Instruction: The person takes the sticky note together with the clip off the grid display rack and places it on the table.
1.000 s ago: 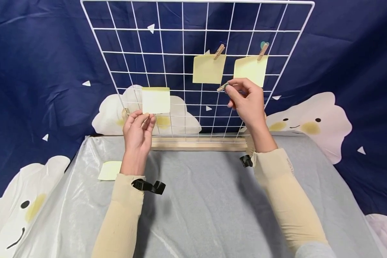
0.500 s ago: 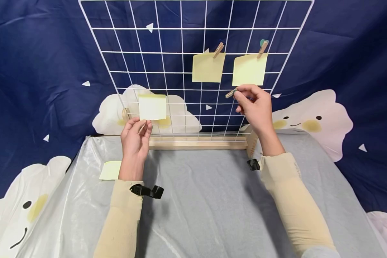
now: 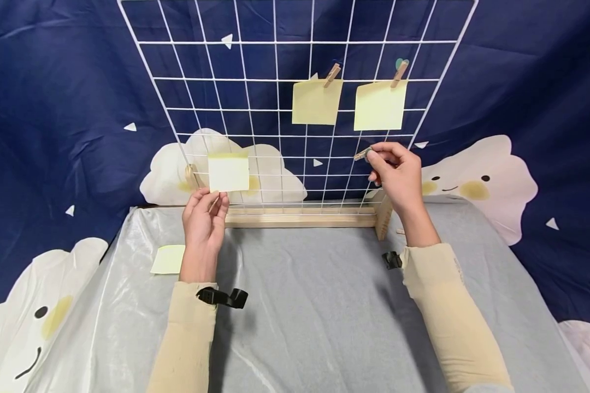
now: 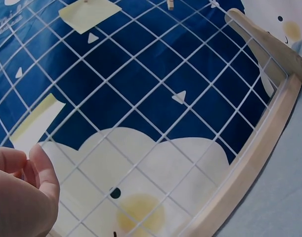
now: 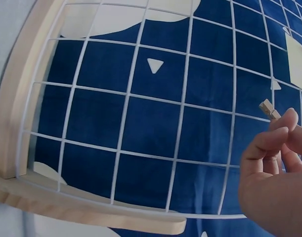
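My left hand (image 3: 204,221) pinches a pale yellow sticky note (image 3: 228,172) by its lower edge, holding it upright before the lower left of a white wire grid (image 3: 275,81). In the left wrist view this sticky note (image 4: 37,121) appears tilted, thumb and fingers at its bottom. Over at the right, my right hand (image 3: 398,177) pinches a small wooden clothespin (image 3: 361,154) between thumb and fingers, its tip pointing left. The right wrist view shows the clothespin (image 5: 268,108) sticking out past the fingertips. Two more sticky notes hang on the grid, each under a wooden clothespin (image 3: 332,75).
The grid stands on a wooden base (image 3: 300,220) with a side foot (image 3: 383,218) at the right. Another yellow sticky note (image 3: 169,259) lies on the grey cloth (image 3: 300,305), beside my left wrist. A dark blue curtain (image 3: 69,82) with cloud prints hangs behind.
Both hands have lowered: the left one slightly leftward with its sticky note, the right one down and to the right with the clothespin, away from the upper right sticky note.
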A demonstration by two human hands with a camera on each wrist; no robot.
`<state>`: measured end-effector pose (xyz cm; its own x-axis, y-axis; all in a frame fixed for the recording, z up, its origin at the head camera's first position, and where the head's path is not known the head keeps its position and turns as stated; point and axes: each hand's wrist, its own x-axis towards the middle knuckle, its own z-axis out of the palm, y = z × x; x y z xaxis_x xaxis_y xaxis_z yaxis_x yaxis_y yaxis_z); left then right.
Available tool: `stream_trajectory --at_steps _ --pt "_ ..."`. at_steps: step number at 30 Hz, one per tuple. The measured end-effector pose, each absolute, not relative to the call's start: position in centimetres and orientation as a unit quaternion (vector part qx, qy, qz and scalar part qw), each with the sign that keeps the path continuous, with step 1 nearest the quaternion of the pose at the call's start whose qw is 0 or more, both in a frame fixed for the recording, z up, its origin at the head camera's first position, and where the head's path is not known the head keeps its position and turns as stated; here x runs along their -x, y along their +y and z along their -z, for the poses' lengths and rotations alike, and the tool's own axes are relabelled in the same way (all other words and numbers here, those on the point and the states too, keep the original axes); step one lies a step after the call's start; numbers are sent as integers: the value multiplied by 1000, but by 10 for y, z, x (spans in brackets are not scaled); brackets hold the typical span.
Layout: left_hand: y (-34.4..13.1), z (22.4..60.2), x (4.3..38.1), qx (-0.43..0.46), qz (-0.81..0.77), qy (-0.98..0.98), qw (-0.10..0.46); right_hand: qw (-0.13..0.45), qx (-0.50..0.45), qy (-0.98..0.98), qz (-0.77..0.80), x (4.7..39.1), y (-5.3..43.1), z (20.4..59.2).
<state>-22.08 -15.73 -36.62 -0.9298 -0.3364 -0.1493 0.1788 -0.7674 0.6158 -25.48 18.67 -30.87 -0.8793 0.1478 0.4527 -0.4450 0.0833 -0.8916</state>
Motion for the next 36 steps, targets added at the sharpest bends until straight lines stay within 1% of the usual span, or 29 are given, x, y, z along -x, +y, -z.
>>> stream_trajectory --at_steps 6,18,36 --pt "-160 377 217 -136 929 -315 137 205 -91 -713 -664 253 192 318" --pt "-165 400 210 -166 923 -322 132 193 -64 -700 -685 246 203 342" --pt "-170 415 204 -183 916 -330 134 202 -5 -668 -716 239 225 368"
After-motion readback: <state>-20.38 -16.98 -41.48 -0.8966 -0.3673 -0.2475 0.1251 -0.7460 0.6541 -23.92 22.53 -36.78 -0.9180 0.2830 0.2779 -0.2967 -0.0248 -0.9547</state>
